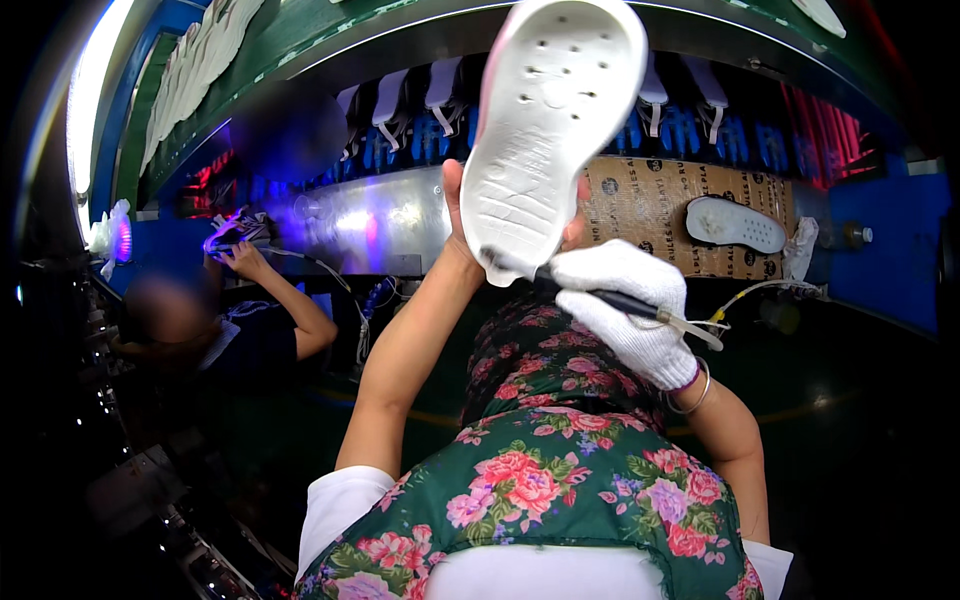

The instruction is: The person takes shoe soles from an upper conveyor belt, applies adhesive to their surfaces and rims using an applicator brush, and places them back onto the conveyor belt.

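A white shoe sole (560,110), with small holes toward its far end and a pink edge on its left side, is held up in front of me. My left hand (456,210), bare, grips it near the heel from behind, with the thumb side on the left and fingertips at the right edge. My right hand (630,310), in a white knitted glove, is closed around a black-handled glue brush (622,299) with a pale hose at its back end. The brush's dark tip lies against the heel end of the sole.
Cardboard (640,205) covers part of the metal bench (400,215); a greyish sole (735,224) rests on it. Shoe uppers (440,85) hang along the back in blue holders. A hose (765,285) runs at the right. A co-worker (250,310) handles a shoe (235,232) at the left.
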